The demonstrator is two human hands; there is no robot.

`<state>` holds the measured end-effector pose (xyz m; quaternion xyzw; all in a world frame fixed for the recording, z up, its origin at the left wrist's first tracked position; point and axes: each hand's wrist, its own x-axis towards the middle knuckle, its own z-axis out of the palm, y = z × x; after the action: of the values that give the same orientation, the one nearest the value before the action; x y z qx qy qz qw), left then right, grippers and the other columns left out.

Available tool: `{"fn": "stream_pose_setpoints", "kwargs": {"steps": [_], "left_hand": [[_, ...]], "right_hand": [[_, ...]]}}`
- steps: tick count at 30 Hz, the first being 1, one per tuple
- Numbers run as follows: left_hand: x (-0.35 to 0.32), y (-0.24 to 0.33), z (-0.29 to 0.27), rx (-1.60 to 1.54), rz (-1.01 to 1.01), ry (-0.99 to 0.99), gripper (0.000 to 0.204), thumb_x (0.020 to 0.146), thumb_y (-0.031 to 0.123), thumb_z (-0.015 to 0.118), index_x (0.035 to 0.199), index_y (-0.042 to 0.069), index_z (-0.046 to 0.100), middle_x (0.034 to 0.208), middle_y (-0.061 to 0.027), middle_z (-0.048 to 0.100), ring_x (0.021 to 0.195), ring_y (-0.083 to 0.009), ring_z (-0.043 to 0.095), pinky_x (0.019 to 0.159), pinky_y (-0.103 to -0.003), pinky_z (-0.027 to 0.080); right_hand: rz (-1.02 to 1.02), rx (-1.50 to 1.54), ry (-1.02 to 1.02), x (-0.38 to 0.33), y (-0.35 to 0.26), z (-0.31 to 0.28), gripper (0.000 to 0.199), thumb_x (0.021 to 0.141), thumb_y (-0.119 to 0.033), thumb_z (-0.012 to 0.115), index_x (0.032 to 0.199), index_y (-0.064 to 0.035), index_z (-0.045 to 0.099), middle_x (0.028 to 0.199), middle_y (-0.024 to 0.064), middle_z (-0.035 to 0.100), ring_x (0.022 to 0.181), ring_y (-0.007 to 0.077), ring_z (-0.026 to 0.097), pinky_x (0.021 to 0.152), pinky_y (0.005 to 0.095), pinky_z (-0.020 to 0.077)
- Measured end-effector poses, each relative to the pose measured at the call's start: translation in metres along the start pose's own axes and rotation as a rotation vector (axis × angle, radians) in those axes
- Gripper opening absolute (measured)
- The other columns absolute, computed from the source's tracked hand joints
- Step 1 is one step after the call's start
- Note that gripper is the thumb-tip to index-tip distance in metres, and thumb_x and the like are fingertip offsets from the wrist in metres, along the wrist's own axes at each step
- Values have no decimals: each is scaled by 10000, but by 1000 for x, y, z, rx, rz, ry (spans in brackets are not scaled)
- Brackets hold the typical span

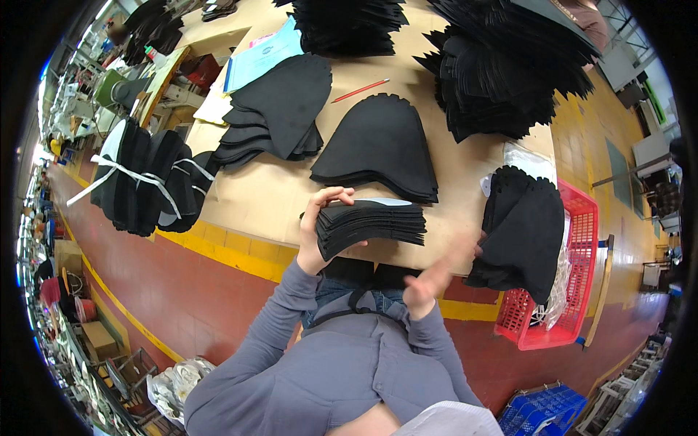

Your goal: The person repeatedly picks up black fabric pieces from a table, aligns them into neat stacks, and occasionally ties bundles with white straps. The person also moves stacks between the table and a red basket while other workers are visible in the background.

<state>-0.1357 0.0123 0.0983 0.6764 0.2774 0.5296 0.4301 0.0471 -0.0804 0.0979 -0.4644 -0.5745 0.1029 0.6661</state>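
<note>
My left hand is wrapped round the left end of a thick stack of black cut fabric pieces, thumb and fingers closed on it. The stack is held at the table's near edge, its layered edges facing me, with a pale slip on top. To its right, my right hand is stretched out and slightly blurred, holding nothing that I can see. Its fingertips are beside a pile of black pieces with notched edges; I cannot tell whether they touch. Just beyond the held stack lies a neat bell-shaped black pile.
Fanned black pieces lie left, near a light-blue sheet and a red pencil. Bundles tied with white strips overhang the left edge. Large black piles stand far right. A red plastic basket adjoins the right edge.
</note>
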Motion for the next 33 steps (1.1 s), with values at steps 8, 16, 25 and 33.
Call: {"fn": "stream_pose_setpoints", "kwargs": {"steps": [8, 16, 25, 33], "left_hand": [[4, 0, -9, -7, 25, -165, 1028, 544, 99, 936, 1404, 40, 375, 1348, -179, 485, 1338, -316, 424, 1116, -434, 332], [3, 3, -4, 70, 67, -32, 962, 599, 71, 906, 1404, 14, 383, 1302, -184, 560, 1242, -277, 535, 1040, -367, 435], [10, 3, -6, 59, -105, 0, 873, 625, 83, 899, 1354, 55, 419, 1184, -104, 584, 1095, -202, 571, 951, -318, 467], [8, 0, 3, -119, -48, 26, 967, 618, 25, 882, 1423, 60, 347, 1237, -144, 565, 1154, -228, 554, 976, -333, 472]], "right_hand": [[483, -110, -506, -14, 20, -17, 958, 846, -404, 687, 1536, -21, 144, 1594, 211, 138, 1490, 310, 102, 1197, 416, 112], [-238, 14, 652, 18, -18, 19, 832, 932, -560, 502, 1494, 11, 277, 1581, 199, 198, 1467, 300, 201, 1189, 438, 142], [76, -30, 45, 36, 2, -6, 848, 914, -489, 551, 1521, -22, 188, 1592, 156, 148, 1453, 295, 231, 1180, 443, 174], [252, 406, -49, 40, -24, 23, 980, 740, -482, 768, 1481, -23, 321, 1452, 206, 412, 1335, 337, 441, 1117, 472, 319]]}}
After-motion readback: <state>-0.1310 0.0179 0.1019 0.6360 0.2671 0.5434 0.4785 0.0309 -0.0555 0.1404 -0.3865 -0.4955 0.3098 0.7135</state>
